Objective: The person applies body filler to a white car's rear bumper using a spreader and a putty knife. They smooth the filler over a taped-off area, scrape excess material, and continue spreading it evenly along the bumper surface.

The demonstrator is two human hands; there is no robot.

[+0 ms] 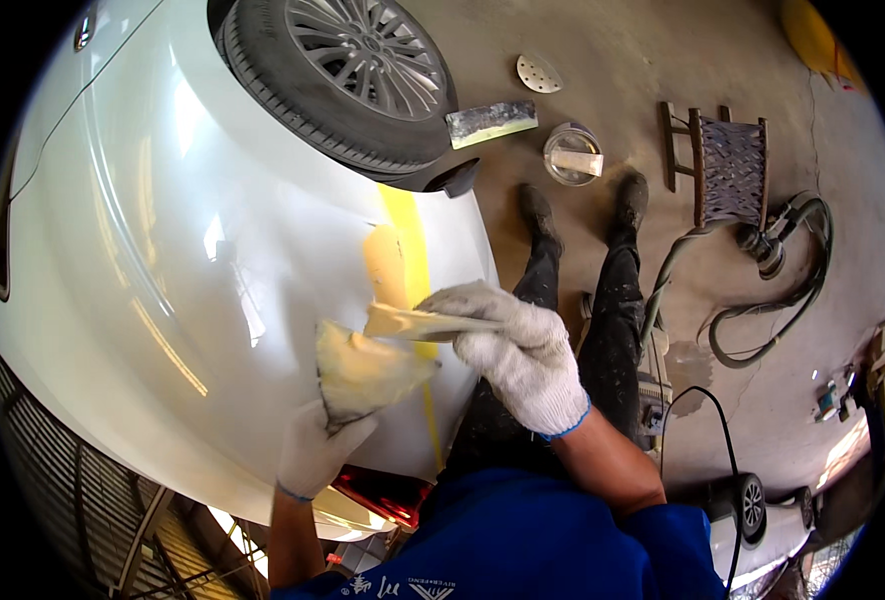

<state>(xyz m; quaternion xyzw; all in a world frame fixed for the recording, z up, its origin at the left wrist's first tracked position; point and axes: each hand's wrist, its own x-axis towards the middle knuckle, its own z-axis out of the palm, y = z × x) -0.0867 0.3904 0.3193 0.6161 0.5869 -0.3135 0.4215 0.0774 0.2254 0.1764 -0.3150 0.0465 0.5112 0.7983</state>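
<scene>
My left hand [318, 450], in a white knit glove, grips a putty board [348, 400] by its lower edge, with pale yellow putty smeared across it. Just above and to the right, my right hand [525, 358], gloved the same way, pinches the handle of a putty spreader [413, 322]. The spreader's blade carries putty and is close over the board; whether they touch I cannot tell. Beyond both hands, the silver-white car body [193, 330] bears a yellow strip of tape [405, 230] beside a beige putty patch [385, 265].
A wheel [363, 75] is at the top. Beyond my feet lie a long sanding block [493, 123], a round tin [573, 172] and a perforated disc [539, 73]. At right are a woven stool [731, 165] and a sander [766, 250] with a looping hose. A red taillight [383, 492] is near my left wrist.
</scene>
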